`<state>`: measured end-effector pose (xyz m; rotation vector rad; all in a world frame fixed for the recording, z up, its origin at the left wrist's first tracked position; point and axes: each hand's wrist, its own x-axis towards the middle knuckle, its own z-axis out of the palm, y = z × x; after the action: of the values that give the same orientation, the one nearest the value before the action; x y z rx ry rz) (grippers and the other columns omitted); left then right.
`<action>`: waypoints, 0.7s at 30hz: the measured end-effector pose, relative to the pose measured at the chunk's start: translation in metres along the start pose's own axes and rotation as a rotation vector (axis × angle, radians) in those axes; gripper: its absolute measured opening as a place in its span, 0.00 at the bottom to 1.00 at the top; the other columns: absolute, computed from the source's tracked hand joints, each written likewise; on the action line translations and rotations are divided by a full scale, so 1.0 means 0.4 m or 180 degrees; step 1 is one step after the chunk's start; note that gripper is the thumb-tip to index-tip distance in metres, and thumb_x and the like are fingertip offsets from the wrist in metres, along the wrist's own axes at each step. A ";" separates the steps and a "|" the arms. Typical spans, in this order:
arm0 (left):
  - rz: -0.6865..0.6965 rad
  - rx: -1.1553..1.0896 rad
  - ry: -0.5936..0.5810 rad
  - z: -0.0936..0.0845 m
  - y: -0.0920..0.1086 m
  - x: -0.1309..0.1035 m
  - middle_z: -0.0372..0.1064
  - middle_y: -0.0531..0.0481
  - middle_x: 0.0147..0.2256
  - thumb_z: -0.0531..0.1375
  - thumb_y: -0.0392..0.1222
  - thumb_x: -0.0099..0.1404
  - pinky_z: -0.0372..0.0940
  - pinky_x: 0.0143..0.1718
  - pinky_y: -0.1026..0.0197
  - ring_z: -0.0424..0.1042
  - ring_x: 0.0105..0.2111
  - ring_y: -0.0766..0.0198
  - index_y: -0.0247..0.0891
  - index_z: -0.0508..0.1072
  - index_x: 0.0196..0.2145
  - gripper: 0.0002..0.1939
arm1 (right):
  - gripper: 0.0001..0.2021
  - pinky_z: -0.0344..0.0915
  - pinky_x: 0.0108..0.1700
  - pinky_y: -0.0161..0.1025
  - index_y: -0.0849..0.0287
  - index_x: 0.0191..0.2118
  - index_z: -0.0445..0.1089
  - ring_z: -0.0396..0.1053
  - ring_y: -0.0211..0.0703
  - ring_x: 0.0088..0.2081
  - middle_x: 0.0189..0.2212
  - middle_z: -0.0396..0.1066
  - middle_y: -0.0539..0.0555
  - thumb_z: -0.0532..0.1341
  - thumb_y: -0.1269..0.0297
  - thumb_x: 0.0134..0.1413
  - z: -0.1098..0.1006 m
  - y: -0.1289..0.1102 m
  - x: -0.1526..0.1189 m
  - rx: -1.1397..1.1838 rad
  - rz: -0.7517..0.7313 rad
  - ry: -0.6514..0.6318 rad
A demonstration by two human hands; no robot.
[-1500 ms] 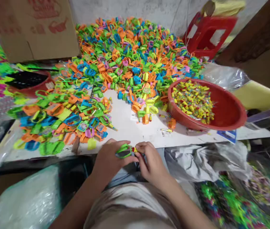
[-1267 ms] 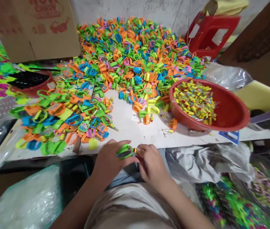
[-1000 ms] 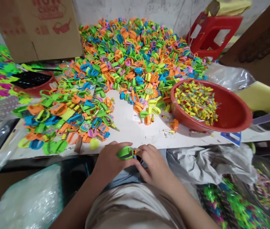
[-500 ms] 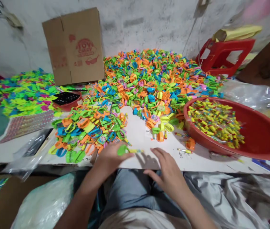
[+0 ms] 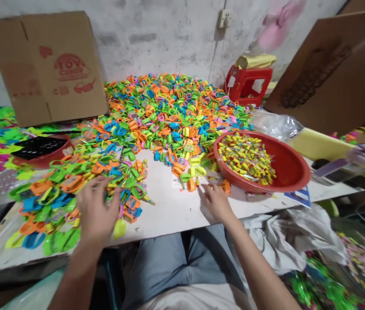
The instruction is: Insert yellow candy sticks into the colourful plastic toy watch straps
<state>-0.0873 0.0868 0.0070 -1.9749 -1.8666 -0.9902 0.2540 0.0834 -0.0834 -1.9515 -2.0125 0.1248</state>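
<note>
My left hand [image 5: 97, 211], blurred by motion, is over the near pile of toy watches [image 5: 61, 215] in green, orange, blue and yellow. Its fingers are spread, and I see nothing held in them. A lime-yellow piece [image 5: 119, 228] lies just right of that wrist. My right hand [image 5: 217, 202] is low over the white table [image 5: 166, 206], fingers stretched forward and slightly bent. Its fingertips are close to an orange toy watch [image 5: 191, 185]; another orange watch [image 5: 226, 186] sits just beyond its knuckles. What lies under the palm is hidden.
A red basin [image 5: 294, 172] of wrapped yellow candy tubes [image 5: 245, 157] stands to the right. Behind is a large heap of toy watches [image 5: 166, 103]. A cardboard box [image 5: 50, 73] stands at back left, a red stool [image 5: 249, 86] at back right.
The view has turned right. My left hand, which held a green toy watch with a yellow tube, has moved left over the near pile. My right hand has reached forward and right towards the basin.
</note>
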 end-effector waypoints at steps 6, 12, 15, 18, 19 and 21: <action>0.0196 -0.1133 -0.1652 0.191 0.237 -0.024 0.69 0.44 0.50 0.52 0.42 0.67 0.57 0.56 0.52 0.64 0.52 0.54 0.41 0.70 0.51 0.17 | 0.13 0.53 0.43 0.45 0.58 0.49 0.70 0.63 0.53 0.45 0.43 0.70 0.61 0.54 0.71 0.60 0.000 -0.041 0.064 -0.0391 -0.0198 -0.0030; -0.0156 -0.1337 -0.1745 0.353 0.334 0.036 0.68 0.37 0.48 0.54 0.41 0.65 0.58 0.53 0.43 0.64 0.51 0.46 0.36 0.75 0.42 0.13 | 0.08 0.52 0.44 0.43 0.54 0.42 0.71 0.63 0.48 0.43 0.40 0.69 0.54 0.57 0.69 0.62 -0.012 -0.015 0.006 -0.0386 -0.0506 -0.0068; -0.0296 -0.1621 -0.1773 0.380 0.322 0.040 0.68 0.36 0.48 0.59 0.41 0.61 0.56 0.55 0.42 0.62 0.53 0.44 0.35 0.75 0.32 0.07 | 0.06 0.52 0.47 0.44 0.54 0.42 0.71 0.62 0.46 0.45 0.43 0.69 0.54 0.58 0.67 0.62 -0.016 -0.010 -0.030 -0.0297 -0.0559 -0.0040; -0.0421 -0.2096 -0.1891 0.378 0.296 0.023 0.68 0.40 0.48 0.61 0.43 0.58 0.60 0.54 0.49 0.65 0.51 0.52 0.36 0.72 0.29 0.07 | 0.08 0.53 0.47 0.43 0.57 0.45 0.70 0.63 0.45 0.46 0.46 0.69 0.55 0.58 0.70 0.61 -0.010 -0.017 -0.048 -0.0104 -0.0483 0.0038; -0.0486 -0.2282 -0.1934 0.369 0.286 0.015 0.69 0.41 0.48 0.60 0.44 0.59 0.62 0.53 0.53 0.68 0.49 0.55 0.36 0.70 0.30 0.08 | 0.08 0.54 0.47 0.43 0.58 0.45 0.70 0.63 0.45 0.46 0.46 0.69 0.55 0.58 0.71 0.61 -0.006 -0.020 -0.051 -0.0060 -0.0442 0.0052; -0.0635 -0.2592 -0.1995 0.334 0.266 -0.005 0.70 0.42 0.48 0.58 0.49 0.61 0.66 0.47 0.57 0.72 0.44 0.61 0.36 0.68 0.34 0.12 | 0.07 0.54 0.46 0.45 0.58 0.43 0.70 0.64 0.47 0.45 0.46 0.70 0.56 0.57 0.70 0.61 0.000 -0.024 -0.055 -0.0038 -0.0375 0.0045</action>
<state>0.0545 0.1500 -0.0645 -2.8643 -2.2222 -1.4927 0.2449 0.0610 -0.0845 -1.8300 -2.1175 0.0706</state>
